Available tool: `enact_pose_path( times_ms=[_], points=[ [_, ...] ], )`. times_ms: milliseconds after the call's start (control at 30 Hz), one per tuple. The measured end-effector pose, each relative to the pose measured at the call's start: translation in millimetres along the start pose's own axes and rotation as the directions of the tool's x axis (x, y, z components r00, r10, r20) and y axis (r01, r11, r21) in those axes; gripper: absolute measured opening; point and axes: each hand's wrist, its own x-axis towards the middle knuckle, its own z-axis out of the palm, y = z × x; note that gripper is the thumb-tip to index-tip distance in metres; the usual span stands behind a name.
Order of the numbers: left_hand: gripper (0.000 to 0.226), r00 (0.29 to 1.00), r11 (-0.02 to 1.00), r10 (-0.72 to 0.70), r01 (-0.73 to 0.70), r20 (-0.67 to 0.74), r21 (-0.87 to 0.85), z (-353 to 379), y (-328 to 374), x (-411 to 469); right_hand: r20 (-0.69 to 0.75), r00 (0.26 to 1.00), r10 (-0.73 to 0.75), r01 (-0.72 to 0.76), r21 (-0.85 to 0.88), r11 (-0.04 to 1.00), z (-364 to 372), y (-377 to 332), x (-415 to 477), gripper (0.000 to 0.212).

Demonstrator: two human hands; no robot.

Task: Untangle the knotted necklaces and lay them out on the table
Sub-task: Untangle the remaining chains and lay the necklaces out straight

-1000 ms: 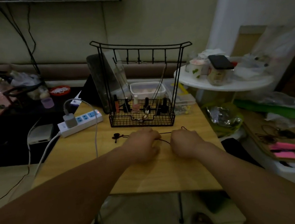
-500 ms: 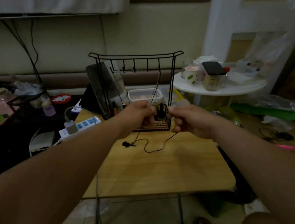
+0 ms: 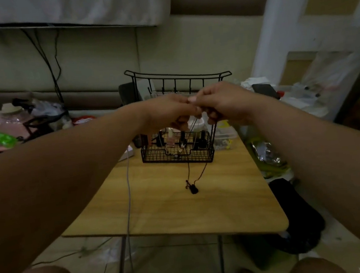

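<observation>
Necklace (image 3: 188, 164) up in the air, a thin dark cord dangling in two strands from the person's fingers, right in front of the black wire rack (image 3: 177, 157)! Left hand (image 3: 167, 113) and right hand (image 3: 223, 103) are tight together, knuckle to knuckle, both raised above the wooden surface (image 3: 184, 213). Each one pinches the cord with curled fingers at the point where the hands meet. Down below, the two strands come together at a small knot and a dark pendant (image 3: 194, 189), low over the middle of the surface. Whether it touches the wood or hangs just clear, I can't tell. A white cable (image 3: 128, 188) runs down the surface's left side and off the near edge. Small bottles (image 3: 201, 136) stand inside the rack at the far end.
</observation>
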Motion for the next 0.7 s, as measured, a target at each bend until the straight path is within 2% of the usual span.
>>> enact_pose_path(
  times_ms=[67, 233, 333, 567, 700],
  points=[
    [0.028, 0.997, 0.999, -0.027, 0.028, -0.067, 0.025, -11.3, 2.0, -4.7, -0.032, 0.999, -0.010, 0.010, 0.005, 1.000, -6.3, -3.4, 0.1, 0.029],
    [0.030, 0.982, 0.997, -0.040, 0.028, -0.185, -0.066, -45.5, -9.6, -19.6, -0.079, 0.997, 0.015, -0.014, 0.011, 1.000, -23.0, 4.5, -3.7, 0.019],
    [0.035, 0.968, 0.999, -0.041, 0.042, -0.249, -0.002, -56.7, -11.2, -26.9, -0.126, 0.992, 0.003, -0.001, 0.012, 1.000, -28.1, 4.7, -4.8, 0.018],
    [0.021, 0.946, 0.996, -0.032, 0.056, -0.324, 0.065, -82.0, -12.1, -31.2, -0.185, 0.983, 0.016, -0.023, -0.035, 0.999, -44.2, 8.4, 5.7, 0.019],
    [0.016, 0.911, 0.989, -0.023, 0.081, -0.412, 0.125, -98.3, -20.4, -26.6, -0.266, 0.964, 0.013, -0.017, -0.014, 1.000, -53.1, 19.6, 18.2, 0.022]
  ],
)
